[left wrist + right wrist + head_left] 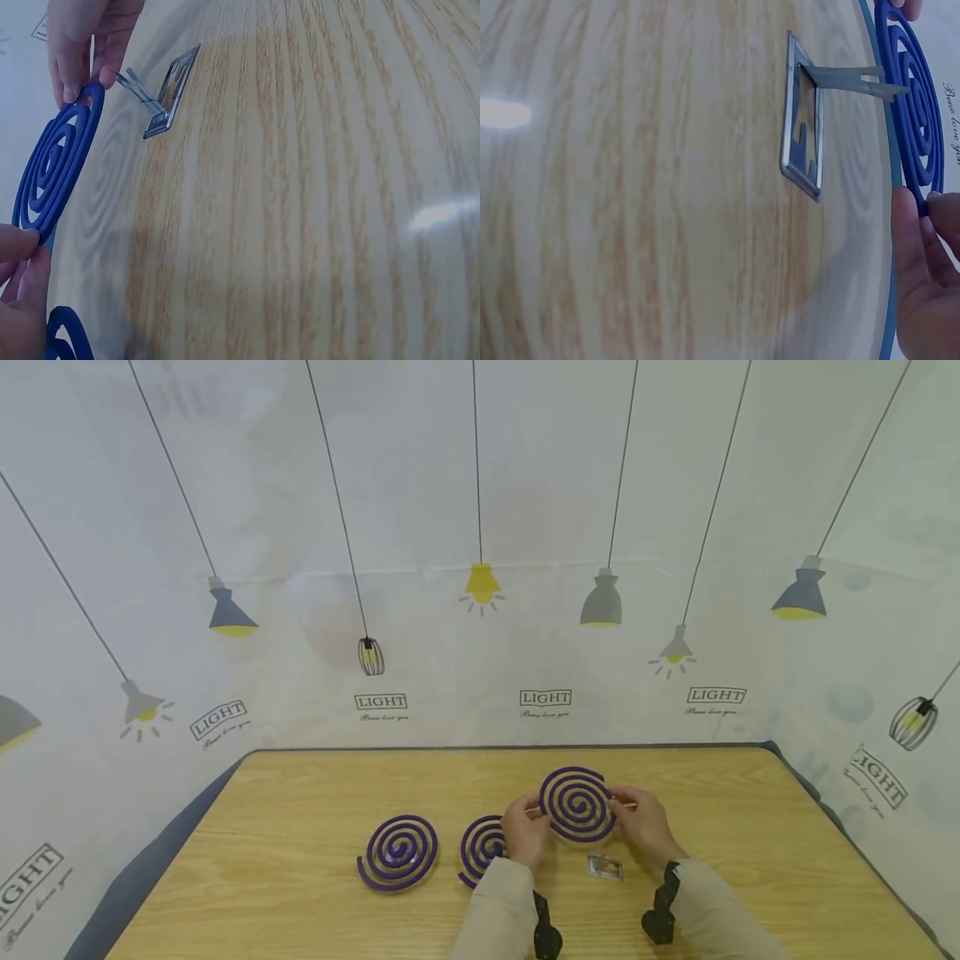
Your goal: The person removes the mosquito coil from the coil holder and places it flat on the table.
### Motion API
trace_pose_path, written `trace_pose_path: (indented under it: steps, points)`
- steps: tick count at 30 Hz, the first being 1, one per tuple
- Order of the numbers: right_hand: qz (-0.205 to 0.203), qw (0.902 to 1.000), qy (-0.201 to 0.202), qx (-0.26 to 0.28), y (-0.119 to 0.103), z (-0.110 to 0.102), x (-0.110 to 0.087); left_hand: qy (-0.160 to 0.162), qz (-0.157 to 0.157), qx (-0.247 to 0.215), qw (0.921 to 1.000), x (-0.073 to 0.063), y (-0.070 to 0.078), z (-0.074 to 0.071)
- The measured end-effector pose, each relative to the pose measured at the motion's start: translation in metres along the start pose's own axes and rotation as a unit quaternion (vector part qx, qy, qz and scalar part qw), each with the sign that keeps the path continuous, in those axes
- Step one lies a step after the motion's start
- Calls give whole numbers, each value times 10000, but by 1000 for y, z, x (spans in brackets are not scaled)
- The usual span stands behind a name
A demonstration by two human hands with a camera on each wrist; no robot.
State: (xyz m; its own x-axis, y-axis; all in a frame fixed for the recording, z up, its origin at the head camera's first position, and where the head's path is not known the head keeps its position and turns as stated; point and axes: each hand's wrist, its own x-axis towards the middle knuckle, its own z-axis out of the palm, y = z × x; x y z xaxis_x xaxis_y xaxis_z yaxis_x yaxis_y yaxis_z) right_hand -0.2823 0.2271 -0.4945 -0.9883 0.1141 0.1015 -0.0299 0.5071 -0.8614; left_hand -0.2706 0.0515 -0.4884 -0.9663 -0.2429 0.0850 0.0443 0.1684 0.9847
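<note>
A purple spiral mosquito coil [579,807] is held up above the table between both hands, its flat face toward the head camera. My left hand [527,831] pinches its left edge, thumb and fingers on the rim. On the opposite edge, my right hand [641,820] pinches the rim in the same way. Below the coil lies a small metal coil stand [604,867], a thin rectangular frame. Its upright prong [847,79] rises from the frame in the right wrist view, and the coil appears apart from it in the left wrist view.
Two more purple coils, the left coil [399,852] and the middle coil [480,852], sit to the left, the middle one partly hidden by my left hand and sleeve. The wooden table [300,793] meets a white lamp-printed backdrop [480,677] along its back and sides.
</note>
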Motion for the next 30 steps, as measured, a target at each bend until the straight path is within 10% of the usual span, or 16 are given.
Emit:
trace_pose_path:
  steps: [30]
  points:
    - [565, 9977, 0, -373, 15, 1, 4, -1221, 517, 1179, 9841, -4, -1, -3]
